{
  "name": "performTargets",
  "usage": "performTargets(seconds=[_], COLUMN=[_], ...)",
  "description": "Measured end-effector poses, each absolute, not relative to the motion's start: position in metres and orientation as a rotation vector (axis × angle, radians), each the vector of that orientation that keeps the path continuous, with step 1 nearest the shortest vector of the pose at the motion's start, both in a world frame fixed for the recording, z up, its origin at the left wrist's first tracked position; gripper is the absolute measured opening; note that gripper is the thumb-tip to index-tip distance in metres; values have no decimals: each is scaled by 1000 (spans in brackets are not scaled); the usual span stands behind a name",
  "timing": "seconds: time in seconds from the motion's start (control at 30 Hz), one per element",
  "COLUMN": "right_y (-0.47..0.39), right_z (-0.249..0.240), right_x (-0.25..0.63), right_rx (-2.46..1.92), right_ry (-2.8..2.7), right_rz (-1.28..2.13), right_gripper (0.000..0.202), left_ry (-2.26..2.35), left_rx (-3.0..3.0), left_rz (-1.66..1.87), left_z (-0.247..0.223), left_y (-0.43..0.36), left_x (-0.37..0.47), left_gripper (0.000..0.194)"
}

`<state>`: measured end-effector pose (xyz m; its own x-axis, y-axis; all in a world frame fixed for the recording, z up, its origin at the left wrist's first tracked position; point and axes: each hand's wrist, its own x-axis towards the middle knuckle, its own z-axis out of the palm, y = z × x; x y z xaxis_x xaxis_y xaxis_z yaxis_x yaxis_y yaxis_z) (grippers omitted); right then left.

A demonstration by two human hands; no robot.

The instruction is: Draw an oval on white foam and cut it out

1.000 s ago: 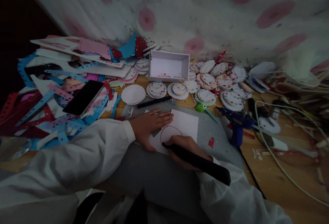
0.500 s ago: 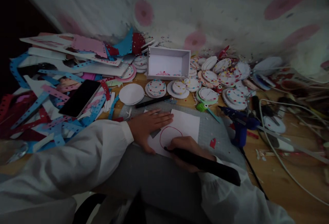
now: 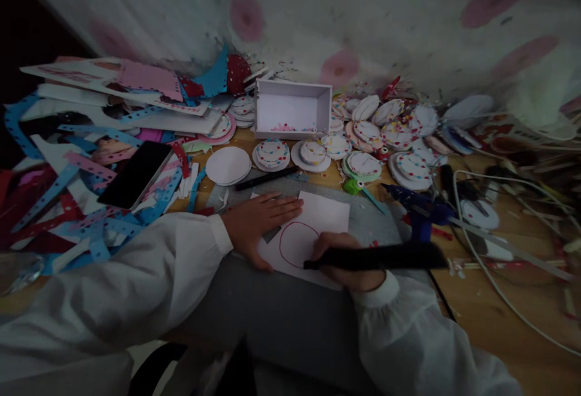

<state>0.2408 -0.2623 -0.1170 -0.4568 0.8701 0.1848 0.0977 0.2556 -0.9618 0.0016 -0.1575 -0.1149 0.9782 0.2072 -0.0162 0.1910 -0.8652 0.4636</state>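
Left hand [image 3: 256, 223] spread flat on one white sheet [image 3: 329, 211], right hand [image 3: 356, 278] pinching one black pen [image 3: 394, 257] by the sheet's single red circle [image 3: 280, 243]; one phone [image 3: 136, 175] lies left of the sheet, one glue gun [image 3: 420, 223] right.

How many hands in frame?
2: left hand spread over the left part of the white paper; right hand gripping a black pen at its lower right. No others show.

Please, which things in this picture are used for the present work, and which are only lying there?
In use, it seems:
white paper, under the left hand
black pen, held in the right hand
grey mat, beneath the paper

Apparently just lying about:
phone
blue glue gun
white box
paper scraps
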Motion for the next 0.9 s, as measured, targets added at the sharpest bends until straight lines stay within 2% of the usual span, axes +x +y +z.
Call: performTargets(seconds=[0.17, 0.43, 0.7, 0.9], right_y=[-265, -275, -272, -273], right_z=[-109, -92, -105, -113], right_x=[252, 221, 201, 195], right_rx=[-1113, -1308, -1429, -1522], right_ry=[-1189, -1124, -1392, -1507], right_rz=[1115, 878, 854, 707], right_gripper=[9, 8, 6, 5], left_ry=[366, 1192, 1185, 1183], left_rx=[2695, 2556, 2566, 2589], left_rz=[48, 206, 257, 275], left_z=[-107, -102, -117, -119], left_y=[-171, -230, -233, -235], left_x=[1, 32, 35, 34], left_gripper=[113, 112, 121, 114])
